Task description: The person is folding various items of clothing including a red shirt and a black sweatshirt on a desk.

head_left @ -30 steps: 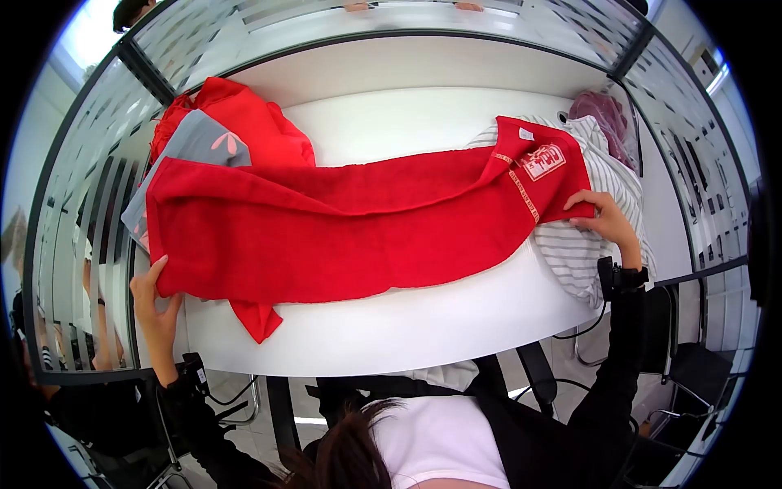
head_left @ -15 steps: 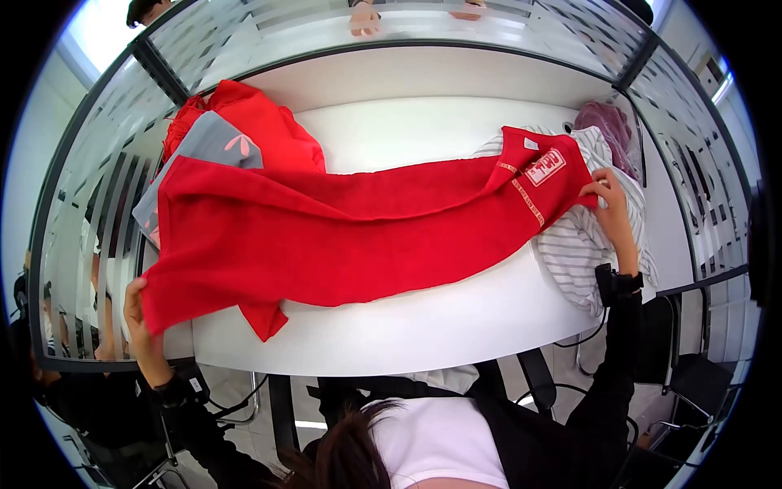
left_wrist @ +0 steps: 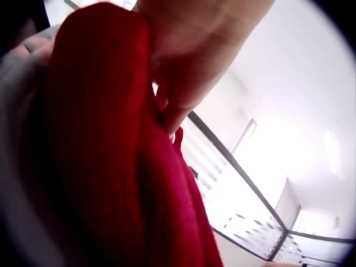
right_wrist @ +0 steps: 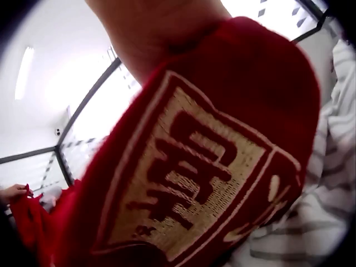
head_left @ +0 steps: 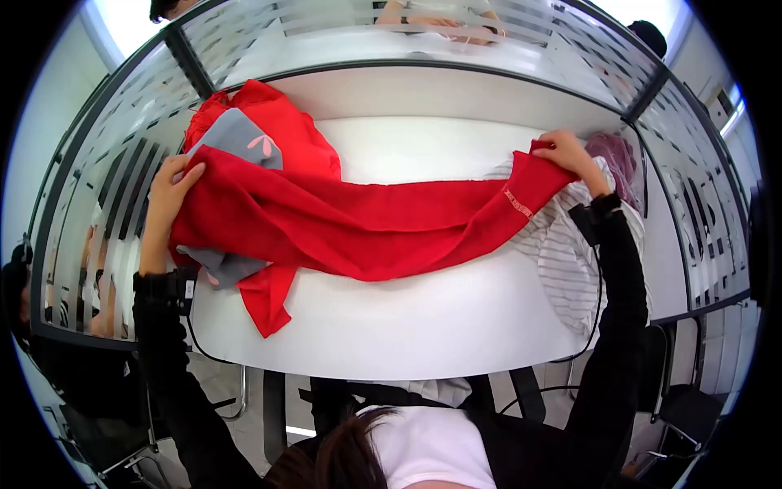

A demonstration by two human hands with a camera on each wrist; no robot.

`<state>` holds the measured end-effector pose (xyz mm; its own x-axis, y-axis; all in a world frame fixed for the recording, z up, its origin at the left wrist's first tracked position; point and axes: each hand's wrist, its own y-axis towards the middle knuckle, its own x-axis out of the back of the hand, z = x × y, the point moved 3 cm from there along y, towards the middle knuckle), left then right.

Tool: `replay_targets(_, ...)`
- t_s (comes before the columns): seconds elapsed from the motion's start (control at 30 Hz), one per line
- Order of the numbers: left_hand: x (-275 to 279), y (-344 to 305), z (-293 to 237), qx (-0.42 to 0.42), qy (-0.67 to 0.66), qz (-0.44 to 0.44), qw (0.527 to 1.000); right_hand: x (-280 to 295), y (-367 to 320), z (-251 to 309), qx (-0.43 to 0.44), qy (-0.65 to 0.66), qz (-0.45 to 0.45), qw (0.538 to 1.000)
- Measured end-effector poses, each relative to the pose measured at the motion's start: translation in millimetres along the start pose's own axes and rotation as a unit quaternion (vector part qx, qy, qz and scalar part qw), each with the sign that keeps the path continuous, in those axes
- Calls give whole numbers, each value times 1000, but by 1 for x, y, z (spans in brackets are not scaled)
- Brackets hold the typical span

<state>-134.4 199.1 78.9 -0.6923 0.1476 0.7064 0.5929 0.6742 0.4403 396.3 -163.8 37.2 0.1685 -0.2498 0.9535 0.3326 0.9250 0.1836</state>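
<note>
The red towel (head_left: 366,216) is held lengthwise between two hands above the white table (head_left: 391,334). The left hand (head_left: 173,200) grips its left end, thumb over the near face and fingers largely hidden behind the cloth. The right hand (head_left: 568,155) pinches the opposite end near a corner. The wide spacing of the hands appears meant to draw the towel out along its length; with support at the ends alone, the middle sags into long folds. Whether the sag touches the table cannot be told.

The left end lies over the grey cloth (head_left: 230,132), which shows above and below it, and a brighter red fabric (head_left: 305,143) is heaped beside and behind. A red corner (head_left: 269,301) protrudes on the near side; which piece it belongs to cannot be determined. The right end is raised above the striped cloth (head_left: 562,265), with a mauve bundle (head_left: 612,163) behind, against the partition. These pieces sit at the sides, presumably to leave the middle for handling.

The right wrist view shows the embroidered panel (right_wrist: 189,172) on the towel's underside, facing that camera, consistent with that end being turned over
</note>
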Motion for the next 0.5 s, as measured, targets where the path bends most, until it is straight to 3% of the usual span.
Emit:
replay_targets(0.1, -6, 8, 17, 7, -4, -3, 1000, -27, 17, -10, -8, -76, 90, 993)
replay_targets(0.3, -9, 12, 10, 6, -47, 19, 999, -53, 10, -28, 20, 13, 62, 998)
replay_targets(0.33, -8, 13, 8, 14, -49, 34, 998, -48, 10, -24, -18, 23, 77, 997)
replay_targets(0.43, -6, 20, 1, 142, -194, 120, 963, -44, 11, -8, 25, 79, 60, 995)
replay_targets(0.5, -2, 18, -11, 174, -208, 103, 957, -39, 14, 1, 75, 121, 40, 989)
